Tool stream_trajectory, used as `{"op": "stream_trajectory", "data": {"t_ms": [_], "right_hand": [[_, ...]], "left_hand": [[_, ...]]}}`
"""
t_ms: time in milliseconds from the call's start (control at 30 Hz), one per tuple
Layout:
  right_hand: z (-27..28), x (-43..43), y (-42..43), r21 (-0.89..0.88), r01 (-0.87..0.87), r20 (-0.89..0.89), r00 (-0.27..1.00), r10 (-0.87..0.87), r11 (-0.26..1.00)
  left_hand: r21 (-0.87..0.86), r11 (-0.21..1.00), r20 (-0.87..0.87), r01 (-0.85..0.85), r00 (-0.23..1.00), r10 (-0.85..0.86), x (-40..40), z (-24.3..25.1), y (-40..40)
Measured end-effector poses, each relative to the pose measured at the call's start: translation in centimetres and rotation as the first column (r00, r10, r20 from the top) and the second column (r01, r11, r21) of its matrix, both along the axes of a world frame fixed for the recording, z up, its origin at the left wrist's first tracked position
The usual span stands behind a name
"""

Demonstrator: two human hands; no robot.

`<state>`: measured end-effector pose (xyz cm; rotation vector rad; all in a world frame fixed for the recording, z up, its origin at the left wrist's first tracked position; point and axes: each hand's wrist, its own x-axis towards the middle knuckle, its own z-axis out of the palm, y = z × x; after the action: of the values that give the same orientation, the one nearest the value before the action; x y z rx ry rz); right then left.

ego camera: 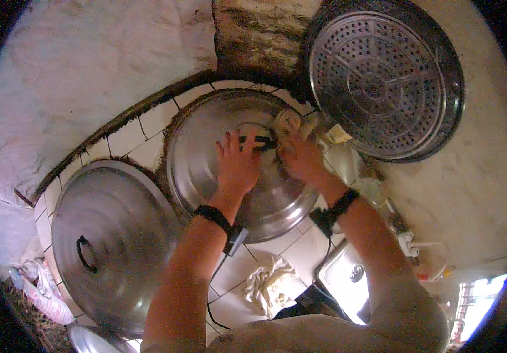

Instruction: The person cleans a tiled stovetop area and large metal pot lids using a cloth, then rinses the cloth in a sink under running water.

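Note:
A large round metal lid (200, 145) with a black handle (262, 142) lies on the tiled stove top before me. My left hand (238, 167) rests on it, fingers spread, fingertips at the handle's left end. Close to the handle's right end is my right hand (302, 156), its fingers bent over the lid's right side. Just beyond those fingers sits a pale crumpled thing (287, 121), perhaps a cloth; whether the right hand grips it is hard to tell. Both wrists wear black bands with devices and cables.
Left stands a second large domed lid (116, 247) with a black loop handle. A perforated metal steamer tray (377, 84) leans on the wall at upper right. A crumpled cloth (273, 284) lies on the tiles (235, 295) near a metal sink (346, 278). Jars (370, 190) line the right side.

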<state>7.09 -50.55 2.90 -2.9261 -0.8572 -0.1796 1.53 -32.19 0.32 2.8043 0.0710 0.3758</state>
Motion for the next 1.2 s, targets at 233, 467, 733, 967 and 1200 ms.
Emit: {"op": "stream_trajectory", "data": {"t_ms": [233, 467, 733, 967, 1200], "right_hand": [[-0.7, -12.6, 2.9, 0.082, -0.193, 0.167, 0.97, 0.177, 0.978], [6.2, -9.4, 4.5, 0.458, -0.037, -0.47, 0.838, 0.277, 0.888], [4.4, -0.5, 8.1, 0.336, -0.145, -0.039, 0.985, 0.168, 0.93], [2.3, 2.7, 7.6, 0.284, -0.239, -0.195, 0.934, 0.3, 0.929], [3.0, 2.3, 8.0, 0.215, -0.225, -0.189, 0.945, 0.266, 0.95]], "left_hand": [[-0.305, 0.942, -0.067, 0.14, 0.983, -0.168, 1.8, 0.8, 0.5], [-0.275, 0.959, 0.482, 0.072, 0.873, 0.073, -6.4, 5.2, 2.9], [0.0, 0.998, 0.094, 0.066, 0.993, -0.065, -11.2, 4.1, -2.8], [-0.054, 0.992, 0.104, -0.113, 0.988, 0.118, -6.8, 0.6, 7.4], [0.272, 0.962, 0.039, -0.012, 0.999, 0.002, 7.7, -2.0, 12.0]]}}
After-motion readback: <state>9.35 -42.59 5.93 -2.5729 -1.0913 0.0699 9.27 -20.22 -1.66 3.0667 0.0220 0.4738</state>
